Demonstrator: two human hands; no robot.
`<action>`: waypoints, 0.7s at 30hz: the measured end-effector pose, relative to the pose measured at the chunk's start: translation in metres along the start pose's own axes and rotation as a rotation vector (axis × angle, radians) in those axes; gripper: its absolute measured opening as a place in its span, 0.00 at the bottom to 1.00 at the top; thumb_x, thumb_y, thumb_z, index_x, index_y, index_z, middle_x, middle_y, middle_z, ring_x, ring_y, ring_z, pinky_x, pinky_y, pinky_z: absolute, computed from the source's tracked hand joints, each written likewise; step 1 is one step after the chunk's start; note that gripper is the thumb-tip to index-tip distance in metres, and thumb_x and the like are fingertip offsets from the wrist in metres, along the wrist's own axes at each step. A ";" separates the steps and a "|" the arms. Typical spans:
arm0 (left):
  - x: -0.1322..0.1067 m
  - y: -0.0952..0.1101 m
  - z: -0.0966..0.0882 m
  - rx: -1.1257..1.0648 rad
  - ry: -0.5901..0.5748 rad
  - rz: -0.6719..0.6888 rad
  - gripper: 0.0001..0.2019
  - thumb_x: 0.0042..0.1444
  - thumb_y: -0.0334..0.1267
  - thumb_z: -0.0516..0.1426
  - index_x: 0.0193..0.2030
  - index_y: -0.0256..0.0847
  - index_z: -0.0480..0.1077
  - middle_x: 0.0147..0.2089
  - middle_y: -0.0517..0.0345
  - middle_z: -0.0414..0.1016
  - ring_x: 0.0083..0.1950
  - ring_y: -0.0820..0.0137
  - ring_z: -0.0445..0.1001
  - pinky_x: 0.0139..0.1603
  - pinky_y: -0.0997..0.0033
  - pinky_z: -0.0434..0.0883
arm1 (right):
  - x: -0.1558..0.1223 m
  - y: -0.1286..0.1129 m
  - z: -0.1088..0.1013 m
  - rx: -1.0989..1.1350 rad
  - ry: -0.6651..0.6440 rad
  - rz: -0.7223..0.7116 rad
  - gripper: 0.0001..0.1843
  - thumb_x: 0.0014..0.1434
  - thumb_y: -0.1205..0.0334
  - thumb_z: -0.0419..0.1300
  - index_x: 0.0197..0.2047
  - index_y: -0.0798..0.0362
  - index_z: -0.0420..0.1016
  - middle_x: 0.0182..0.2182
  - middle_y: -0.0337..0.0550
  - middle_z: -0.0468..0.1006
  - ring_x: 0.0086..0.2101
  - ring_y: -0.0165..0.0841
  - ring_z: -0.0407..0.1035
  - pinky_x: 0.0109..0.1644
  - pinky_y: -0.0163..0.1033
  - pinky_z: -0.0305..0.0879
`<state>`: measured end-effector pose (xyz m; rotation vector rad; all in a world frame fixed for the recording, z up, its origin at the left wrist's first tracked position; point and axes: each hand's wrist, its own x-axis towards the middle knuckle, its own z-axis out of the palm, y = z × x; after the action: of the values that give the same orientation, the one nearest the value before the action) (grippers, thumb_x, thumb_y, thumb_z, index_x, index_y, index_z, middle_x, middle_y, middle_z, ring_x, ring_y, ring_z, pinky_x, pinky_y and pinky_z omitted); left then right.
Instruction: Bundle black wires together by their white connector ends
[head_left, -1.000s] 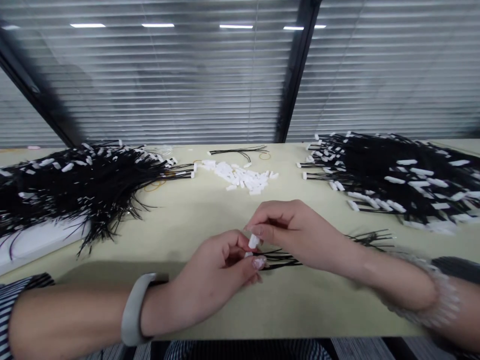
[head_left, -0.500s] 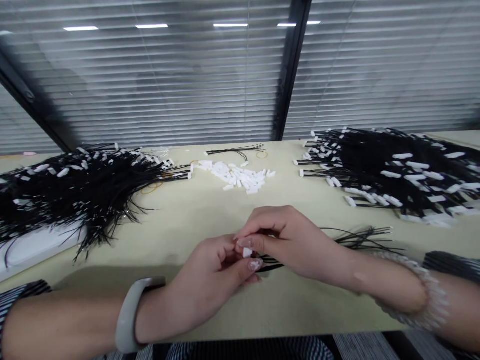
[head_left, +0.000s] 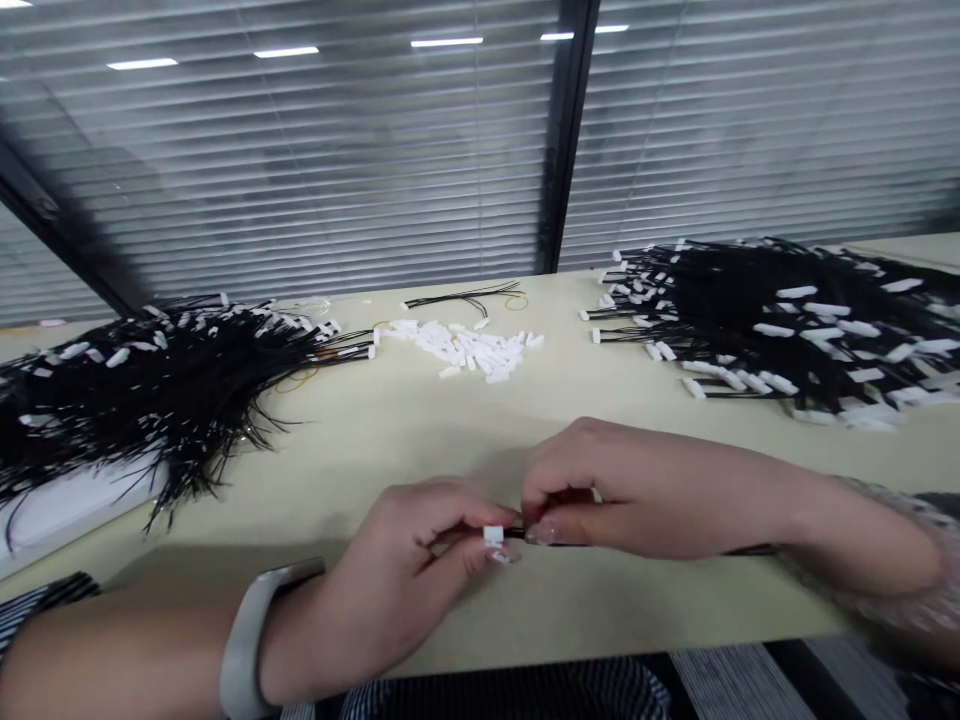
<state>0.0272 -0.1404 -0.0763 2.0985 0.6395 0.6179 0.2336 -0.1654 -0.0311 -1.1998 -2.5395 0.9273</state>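
Observation:
Between the thumb and fingers of my left hand (head_left: pixel 427 560) is a small white connector (head_left: pixel 493 535), held just above the table. Black wires (head_left: pixel 516 533) run from the connector to the right. My right hand (head_left: pixel 600 490) pinches these wires close to the connector, thumb against fingers. Most of the bundle is hidden beneath my right hand and forearm, and a short dark length shows under the wrist.
Loose white connectors (head_left: pixel 480 350) lie heaped mid-table (head_left: pixel 360 430). A large pile of black wires (head_left: pixel 172 390) is at left, partly over a white box (head_left: pixel 82 505). Wired connectors (head_left: pixel 735 320) pile up at right. Behind stands a window with blinds (head_left: pixel 337 150).
My right hand has shifted right, off the connector and onto the wires. The connector stays in my left hand, now more level and in plainer sight. The camera view has shifted slightly.

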 end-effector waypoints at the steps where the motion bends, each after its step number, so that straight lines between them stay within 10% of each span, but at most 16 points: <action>1: 0.000 0.000 0.000 0.018 0.006 0.023 0.05 0.55 0.32 0.54 0.36 0.41 0.71 0.34 0.60 0.76 0.33 0.75 0.72 0.35 0.78 0.67 | -0.001 -0.001 0.001 -0.013 0.007 -0.003 0.08 0.58 0.63 0.52 0.33 0.53 0.72 0.27 0.33 0.72 0.29 0.22 0.63 0.33 0.29 0.56; 21: 0.004 -0.004 -0.002 0.219 -0.039 -0.070 0.08 0.57 0.37 0.52 0.36 0.40 0.72 0.33 0.57 0.75 0.31 0.73 0.70 0.32 0.75 0.66 | -0.004 -0.001 0.009 -0.227 0.204 -0.014 0.08 0.58 0.67 0.51 0.29 0.54 0.67 0.31 0.37 0.68 0.30 0.24 0.61 0.34 0.31 0.55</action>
<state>0.0281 -0.1348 -0.0781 2.2738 0.7850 0.4844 0.2320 -0.1732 -0.0372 -1.2618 -2.5336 0.4933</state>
